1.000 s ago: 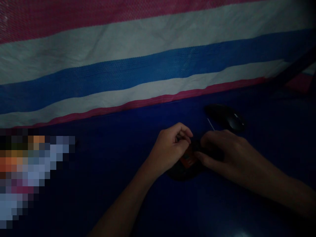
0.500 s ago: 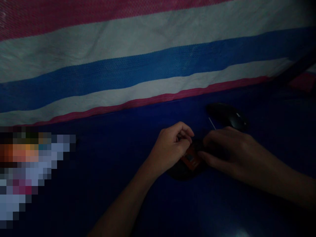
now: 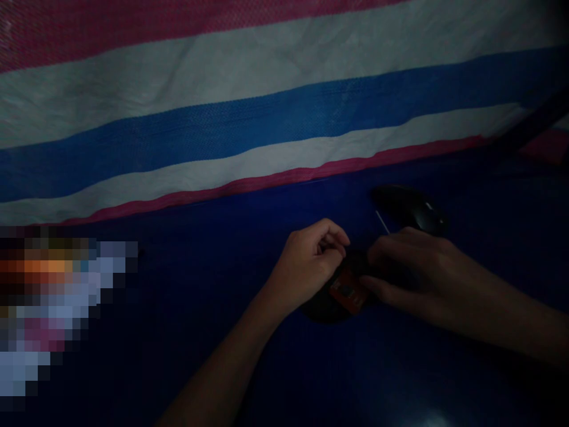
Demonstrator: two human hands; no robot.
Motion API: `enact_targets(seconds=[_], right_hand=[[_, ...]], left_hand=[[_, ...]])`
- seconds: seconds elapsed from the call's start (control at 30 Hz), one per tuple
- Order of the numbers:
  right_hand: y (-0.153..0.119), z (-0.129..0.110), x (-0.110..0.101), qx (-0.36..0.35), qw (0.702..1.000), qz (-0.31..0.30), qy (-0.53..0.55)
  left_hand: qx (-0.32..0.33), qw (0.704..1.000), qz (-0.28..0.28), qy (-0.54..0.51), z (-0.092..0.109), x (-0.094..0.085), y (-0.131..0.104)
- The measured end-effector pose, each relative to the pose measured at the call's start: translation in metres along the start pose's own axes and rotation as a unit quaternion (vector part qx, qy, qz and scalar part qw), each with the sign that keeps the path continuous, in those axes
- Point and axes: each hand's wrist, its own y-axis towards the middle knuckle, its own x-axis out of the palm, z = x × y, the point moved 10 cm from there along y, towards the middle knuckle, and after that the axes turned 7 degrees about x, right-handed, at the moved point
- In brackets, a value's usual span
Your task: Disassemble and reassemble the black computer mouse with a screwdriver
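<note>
An orange-red circuit board [image 3: 350, 292] lies in a dark, rounded shell [image 3: 326, 311], like the base of an opened computer mouse, on the blue tabletop. My left hand [image 3: 313, 258] rests over the shell's upper left side, fingers curled in against the thumb; what they pinch is hidden. From the right, my right hand [image 3: 411, 267] reaches in with bent fingers, its thumb on the board's right edge. The fingertips are lost in shadow. Just above its knuckles a thin metal rod [image 3: 382, 222] sticks out, its other end hidden behind the hand.
A black, glossy mouse-shaped cover [image 3: 411, 207] lies beyond my right hand. Striped red, white and blue sheeting [image 3: 249, 118] hangs along the table's back edge. A pixelated bright patch [image 3: 57, 302] is at the left. A dark bar [image 3: 528, 127] slants at the far right. The light is dim.
The circuit board has shifted slightly right and toward me, and its angle has changed a little. My right hand has moved slightly right; my left hand stays in place.
</note>
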Motion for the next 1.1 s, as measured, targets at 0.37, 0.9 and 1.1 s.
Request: enact_targets(seconds=[0.37, 0.9, 1.1], right_hand=[[-0.0003, 0.0004, 0.0027, -0.017, 0.999, -0.023, -0.013], [-0.0005, -0.0012, 0.0044, -0.017, 1.000, -0.011, -0.008], [-0.0011, -0.0017, 0.0025, -0.019, 1.000, -0.017, -0.011]], left_hand=[[0.001, 1.000, 0.002, 0.006, -0.0001, -0.0008, -0.0004], [0.004, 1.000, 0.004, -0.002, -0.0001, -0.0004, 0.0009], [0.003, 1.000, 0.004, -0.001, -0.0009, -0.0001, 0.0003]])
